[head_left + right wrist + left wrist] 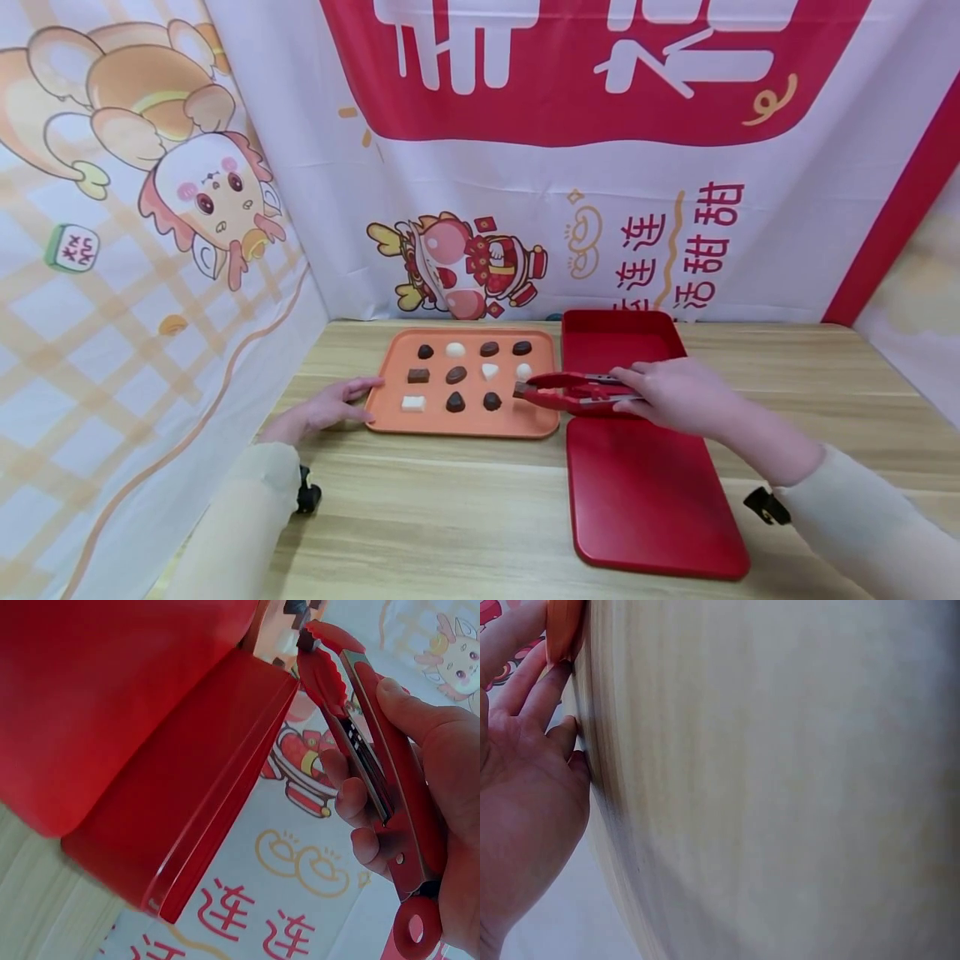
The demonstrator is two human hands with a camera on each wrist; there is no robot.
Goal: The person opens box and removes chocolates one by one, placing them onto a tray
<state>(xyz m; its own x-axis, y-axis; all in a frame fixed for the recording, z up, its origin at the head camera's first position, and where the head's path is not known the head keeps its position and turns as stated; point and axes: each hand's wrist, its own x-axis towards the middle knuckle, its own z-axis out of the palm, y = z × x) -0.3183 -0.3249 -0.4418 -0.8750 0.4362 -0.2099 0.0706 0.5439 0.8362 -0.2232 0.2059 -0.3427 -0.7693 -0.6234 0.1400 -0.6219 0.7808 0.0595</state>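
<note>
My right hand point(663, 392) grips a pair of red tongs point(397, 787), thumb on one arm and fingers around the other. The tongs' red tips pinch a brown square chocolate point(520, 389) over the right side of an orange tray point(465, 428). Dark, brown and white chocolates in various shapes stand in rows on the tray, among them a white bar point(413, 403) and a dark cone-shaped one point(456, 402). My left hand point(337, 402) rests at the tray's left edge, fingers extended to the rim and thumb near the front corner.
Right of the tray sits an open red box point(622, 333), partly hidden by the tongs and right hand. Its flat red lid point(652, 500) lies in front of it on the wooden table point(450, 517). Printed cloth point(480, 175) hangs behind and at the left.
</note>
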